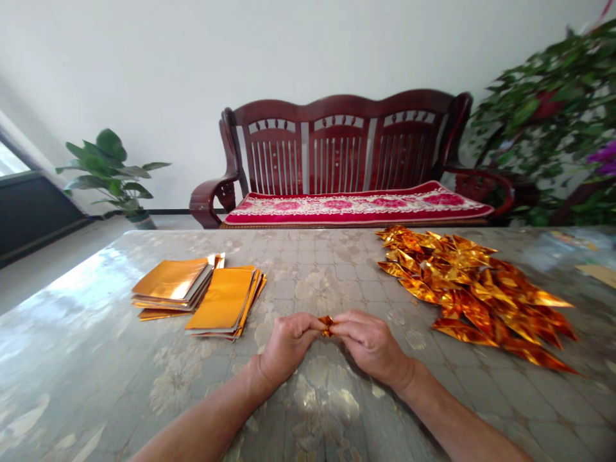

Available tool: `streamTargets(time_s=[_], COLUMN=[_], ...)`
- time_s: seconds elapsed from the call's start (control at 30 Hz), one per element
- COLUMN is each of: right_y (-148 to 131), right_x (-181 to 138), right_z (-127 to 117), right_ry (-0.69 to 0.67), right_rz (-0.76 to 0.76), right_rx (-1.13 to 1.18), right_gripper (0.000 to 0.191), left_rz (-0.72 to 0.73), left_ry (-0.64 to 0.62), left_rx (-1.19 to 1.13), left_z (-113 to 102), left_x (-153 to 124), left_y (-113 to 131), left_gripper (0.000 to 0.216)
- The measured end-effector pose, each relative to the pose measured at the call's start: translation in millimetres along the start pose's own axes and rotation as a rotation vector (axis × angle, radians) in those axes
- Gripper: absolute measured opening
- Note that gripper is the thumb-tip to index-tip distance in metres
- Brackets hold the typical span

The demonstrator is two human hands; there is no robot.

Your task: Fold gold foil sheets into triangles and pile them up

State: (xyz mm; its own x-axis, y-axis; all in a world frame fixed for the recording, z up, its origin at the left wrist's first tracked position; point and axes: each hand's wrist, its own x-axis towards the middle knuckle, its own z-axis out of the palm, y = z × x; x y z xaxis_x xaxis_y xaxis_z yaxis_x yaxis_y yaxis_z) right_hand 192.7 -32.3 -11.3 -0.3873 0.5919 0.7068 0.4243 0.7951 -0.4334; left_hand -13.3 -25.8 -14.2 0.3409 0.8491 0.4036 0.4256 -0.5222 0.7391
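Observation:
A small piece of shiny gold foil paper (326, 325) is held between my two hands over the near middle of the table. My left hand (289, 340) pinches its left end, thumb and fingers closed. From the other side, my right hand (370, 343) grips the right end, also closed. Most of the foil paper is hidden by my fingers. Left of my hands lie two stacks of flat gold foil sheets, one farther back (168, 279) and one nearer (221, 298). On the right spreads a heap of folded, pointed gold foil pieces (466, 282).
The table (115, 359) has a patterned, glossy cover. Clear plastic packaging (572, 247) lies at its far right. Behind stands a dark red wooden bench (337, 138) with a floral cushion (356, 205). A potted plant (113, 167) is at left, leafy greenery (553, 109) at right.

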Motion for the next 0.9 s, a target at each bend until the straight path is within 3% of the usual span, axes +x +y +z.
streamTargets(time_s=[0.37,0.9], right_y=[-0.8,-0.1], right_x=[0.6,-1.0], right_z=[-0.8,1.3], right_ry=[0.042,0.014], right_rz=[0.002,0.030], right_rx=[-0.046,-0.052], right_gripper=[0.019,0.020], left_rz=[0.026,-0.019], left_ry=[0.029,-0.028], left_rx=[0.035,0.035], left_z=[3.3,7.2], left_x=[-0.5,4.4], left_y=[1.2,2.2], left_gripper=[0.021,0.025])
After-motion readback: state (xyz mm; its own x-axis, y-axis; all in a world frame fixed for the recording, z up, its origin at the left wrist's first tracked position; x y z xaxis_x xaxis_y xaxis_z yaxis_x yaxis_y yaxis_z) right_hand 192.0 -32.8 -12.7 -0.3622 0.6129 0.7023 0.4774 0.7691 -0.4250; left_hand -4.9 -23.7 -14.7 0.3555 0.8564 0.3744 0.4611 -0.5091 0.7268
